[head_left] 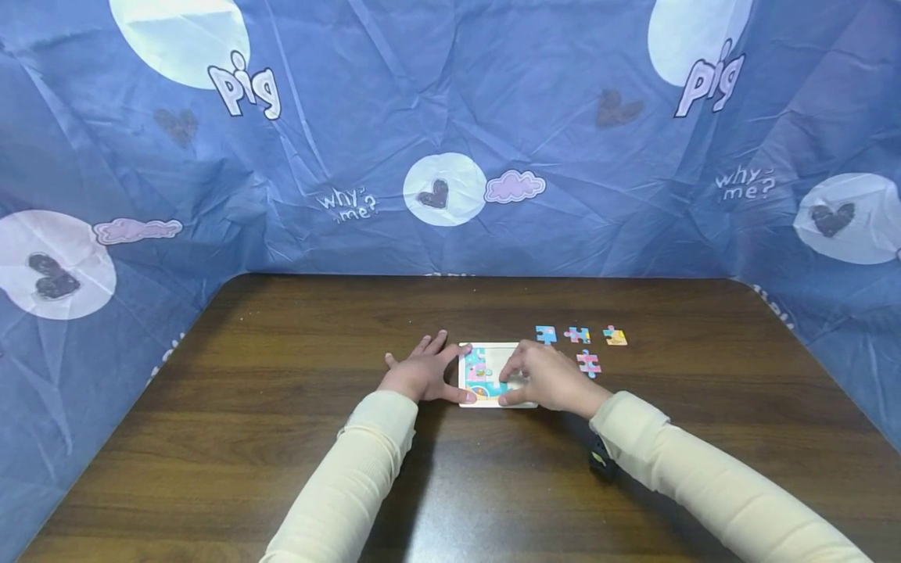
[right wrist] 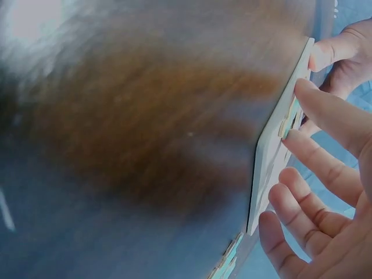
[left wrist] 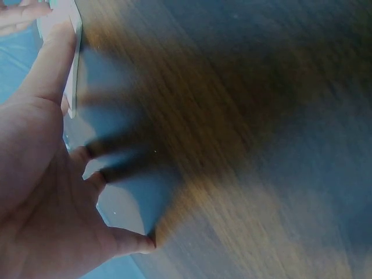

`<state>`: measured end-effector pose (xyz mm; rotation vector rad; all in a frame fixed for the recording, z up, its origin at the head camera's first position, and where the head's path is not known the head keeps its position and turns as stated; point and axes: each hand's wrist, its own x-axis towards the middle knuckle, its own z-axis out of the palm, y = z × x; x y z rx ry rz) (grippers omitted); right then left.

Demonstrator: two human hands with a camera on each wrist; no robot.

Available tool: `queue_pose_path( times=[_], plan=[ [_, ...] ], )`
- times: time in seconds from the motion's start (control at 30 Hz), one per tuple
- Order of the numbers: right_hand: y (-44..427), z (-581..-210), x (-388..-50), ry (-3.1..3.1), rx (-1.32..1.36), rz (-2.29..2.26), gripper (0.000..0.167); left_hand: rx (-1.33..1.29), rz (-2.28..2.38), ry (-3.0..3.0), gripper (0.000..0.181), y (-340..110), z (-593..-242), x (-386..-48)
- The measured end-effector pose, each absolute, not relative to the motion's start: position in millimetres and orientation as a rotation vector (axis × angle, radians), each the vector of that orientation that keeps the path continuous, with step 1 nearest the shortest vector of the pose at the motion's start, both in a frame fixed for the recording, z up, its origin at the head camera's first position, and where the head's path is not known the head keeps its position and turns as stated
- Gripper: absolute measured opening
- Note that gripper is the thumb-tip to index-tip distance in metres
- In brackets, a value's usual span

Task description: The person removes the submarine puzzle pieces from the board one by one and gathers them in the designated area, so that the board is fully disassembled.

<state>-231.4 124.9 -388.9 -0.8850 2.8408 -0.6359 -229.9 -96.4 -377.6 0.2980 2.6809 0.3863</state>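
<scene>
A white-rimmed puzzle tray (head_left: 498, 405) lies on the table, its left and lower parts filled with colourful pieces. My left hand (head_left: 422, 375) is spread at its left side, thumb and index finger resting on the rim; the left wrist view shows that hand (left wrist: 46, 174) with its other fingers apart. Over the tray's right part, my right hand (head_left: 552, 379) pinches a teal puzzle piece (right wrist: 289, 121) at the lower middle between thumb and index finger. In the right wrist view the right hand's (right wrist: 337, 192) other fingers are bent loosely above the tray (right wrist: 267, 145).
Loose puzzle pieces lie beyond and right of the tray: a blue one (head_left: 545, 335), a pink-and-blue one (head_left: 579, 335), a yellow one (head_left: 615, 336) and a pink one (head_left: 588, 363). A blue printed cloth (head_left: 450, 250) hangs behind the wooden table (head_left: 211, 453).
</scene>
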Motion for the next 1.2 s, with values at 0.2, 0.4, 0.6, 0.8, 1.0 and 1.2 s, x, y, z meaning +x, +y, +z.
queue_pose_path(
  times=[0.2,0.4,0.6,0.8,1.0,1.2],
  plan=[
    [122.3,-389.7,-233.7,2.816,-0.874,-0.667,0.025,0.289,0.372,2.679,0.088,-95.4,-376.1,-230.5],
    [120.9,-389.9,-232.5,2.842,-0.896,-0.660,0.029,0.276,0.370,2.680,0.087,-95.2,-375.6,-230.4],
    [122.7,-389.3,-230.3,2.843,-0.929,-0.658,0.030,0.269,0.357,2.674,0.087,-94.5,-373.1,-229.4],
    [123.2,-388.1,-227.2,2.860,-0.928,-0.646,0.031,0.269,0.356,2.666,0.087,-94.1,-372.9,-229.5],
    [123.1,-387.4,-222.0,2.907,-0.968,-0.609,0.032,0.270,0.353,2.663,0.087,-94.4,-372.6,-229.8],
    [123.4,-387.7,-220.3,2.974,-1.064,-0.553,0.032,0.263,0.346,2.651,0.087,-94.1,-370.8,-230.3]
  ],
)
